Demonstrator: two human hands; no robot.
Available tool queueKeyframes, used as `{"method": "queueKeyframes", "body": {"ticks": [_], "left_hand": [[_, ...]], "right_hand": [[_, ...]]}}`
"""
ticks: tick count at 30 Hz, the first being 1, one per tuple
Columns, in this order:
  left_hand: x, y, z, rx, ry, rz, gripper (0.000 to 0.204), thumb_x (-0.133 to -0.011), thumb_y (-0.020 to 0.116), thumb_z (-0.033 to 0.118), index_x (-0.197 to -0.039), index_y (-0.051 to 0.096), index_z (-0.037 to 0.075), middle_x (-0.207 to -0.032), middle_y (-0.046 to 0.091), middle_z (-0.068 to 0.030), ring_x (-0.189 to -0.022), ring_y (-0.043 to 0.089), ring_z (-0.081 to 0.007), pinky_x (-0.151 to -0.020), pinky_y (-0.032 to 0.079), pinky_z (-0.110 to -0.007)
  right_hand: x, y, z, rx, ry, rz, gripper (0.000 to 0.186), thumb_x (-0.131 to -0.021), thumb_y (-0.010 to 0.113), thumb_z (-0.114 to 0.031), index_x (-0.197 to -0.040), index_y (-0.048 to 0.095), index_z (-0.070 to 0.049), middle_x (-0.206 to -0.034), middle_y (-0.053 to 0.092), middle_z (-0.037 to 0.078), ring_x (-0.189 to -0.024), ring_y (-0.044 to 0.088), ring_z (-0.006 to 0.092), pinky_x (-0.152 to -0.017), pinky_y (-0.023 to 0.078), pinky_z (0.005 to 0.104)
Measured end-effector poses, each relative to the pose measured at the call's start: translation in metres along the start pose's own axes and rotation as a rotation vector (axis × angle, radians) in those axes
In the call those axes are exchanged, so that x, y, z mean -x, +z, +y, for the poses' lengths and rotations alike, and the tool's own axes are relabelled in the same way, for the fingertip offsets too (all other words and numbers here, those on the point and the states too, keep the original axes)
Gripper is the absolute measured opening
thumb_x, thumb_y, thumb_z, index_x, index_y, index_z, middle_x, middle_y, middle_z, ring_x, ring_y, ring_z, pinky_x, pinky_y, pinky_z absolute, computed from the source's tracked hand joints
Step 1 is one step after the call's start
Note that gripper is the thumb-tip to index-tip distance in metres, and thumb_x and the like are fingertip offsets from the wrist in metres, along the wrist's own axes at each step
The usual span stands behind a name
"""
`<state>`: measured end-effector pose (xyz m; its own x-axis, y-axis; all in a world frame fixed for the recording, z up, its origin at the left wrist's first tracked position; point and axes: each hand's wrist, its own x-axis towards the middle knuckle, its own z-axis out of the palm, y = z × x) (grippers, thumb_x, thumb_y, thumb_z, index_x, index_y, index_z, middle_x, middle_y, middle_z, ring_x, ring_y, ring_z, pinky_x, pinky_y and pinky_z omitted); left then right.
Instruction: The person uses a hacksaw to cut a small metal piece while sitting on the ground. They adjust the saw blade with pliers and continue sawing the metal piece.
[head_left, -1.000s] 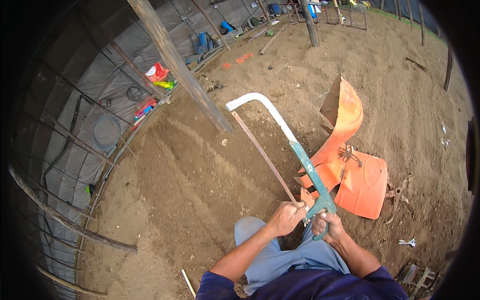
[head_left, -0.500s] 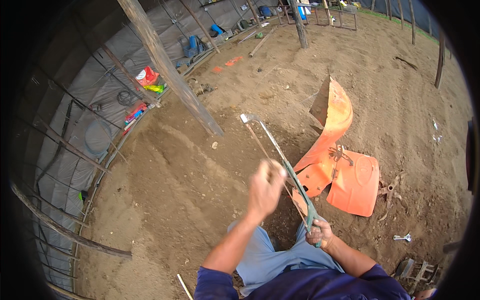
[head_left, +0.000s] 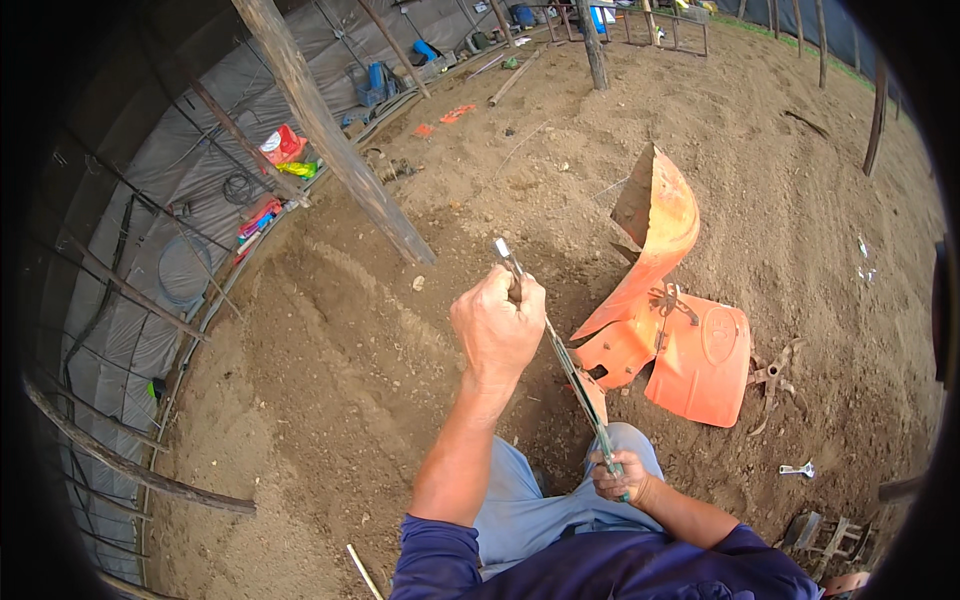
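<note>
Over the bare soil [head_left: 340, 420], the left hand [head_left: 500, 328] has climbed from beside the handle to the hacksaw's [head_left: 578, 385] front end, fingers curled closed there; whether on blade or frame, I cannot tell. The saw, above the knees, has swung from broadside to nearly edge-on, so it now seems held for handling, not cutting. The right hand [head_left: 620, 476] stays wrapped round its handle, left of the orange plastic piece [head_left: 700, 365].

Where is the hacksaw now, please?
In the head view, the hacksaw is right of centre, beside the orange piece, its lower end in the right hand.
</note>
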<state>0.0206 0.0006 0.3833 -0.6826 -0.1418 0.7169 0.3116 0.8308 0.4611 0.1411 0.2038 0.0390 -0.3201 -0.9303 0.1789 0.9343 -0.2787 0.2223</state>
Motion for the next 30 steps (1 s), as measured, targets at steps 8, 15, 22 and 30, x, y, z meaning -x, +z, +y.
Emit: {"method": "queueKeyframes", "body": {"ticks": [8, 15, 22, 30], "left_hand": [[0.000, -0.002, -0.006, -0.243, 0.038, 0.006, 0.024, -0.090, 0.063, 0.017, -0.072, 0.061, 0.001, -0.066, 0.065, -0.0197, -0.058, 0.064, -0.0433, -0.056, 0.051, -0.050], [-0.002, -0.011, -0.052, -0.011, -0.119, -0.069, 0.037, -0.106, 0.057, 0.027, -0.089, 0.064, -0.005, -0.071, 0.061, -0.0214, -0.065, 0.056, -0.0316, -0.066, 0.047, -0.047], [0.005, -0.037, -0.101, -0.101, -0.356, 0.117, 0.034, -0.100, 0.060, 0.028, -0.083, 0.072, 0.000, -0.072, 0.065, -0.0094, -0.070, 0.057, -0.0179, -0.066, 0.045, -0.036], [0.003, -0.060, -0.148, -0.054, -0.421, 0.107, 0.038, -0.100, 0.062, 0.028, -0.086, 0.069, -0.006, -0.072, 0.062, -0.0062, -0.070, 0.053, -0.0158, -0.068, 0.044, -0.037]], "right_hand": [[0.005, -0.001, -0.006, 0.029, -0.033, 0.136, 0.020, -0.097, 0.061, -0.022, -0.089, 0.064, -0.004, -0.066, 0.054, 0.002, -0.043, 0.045, 0.0062, -0.039, 0.038, 0.0241], [0.000, 0.027, -0.020, 0.260, -0.130, 0.321, 0.031, -0.098, 0.065, -0.033, -0.078, 0.054, -0.012, -0.060, 0.050, 0.002, -0.045, 0.045, 0.0127, -0.044, 0.039, 0.0288], [-0.009, 0.069, -0.029, 0.481, -0.278, 0.303, 0.013, -0.100, 0.062, -0.014, -0.107, 0.068, -0.004, -0.072, 0.059, 0.003, -0.052, 0.054, 0.0132, -0.047, 0.046, 0.0329], [-0.017, 0.091, -0.028, 0.600, -0.331, 0.345, 0.020, -0.099, 0.065, -0.010, -0.116, 0.069, 0.000, -0.071, 0.060, 0.005, -0.052, 0.057, 0.0160, -0.048, 0.049, 0.0341]]}}
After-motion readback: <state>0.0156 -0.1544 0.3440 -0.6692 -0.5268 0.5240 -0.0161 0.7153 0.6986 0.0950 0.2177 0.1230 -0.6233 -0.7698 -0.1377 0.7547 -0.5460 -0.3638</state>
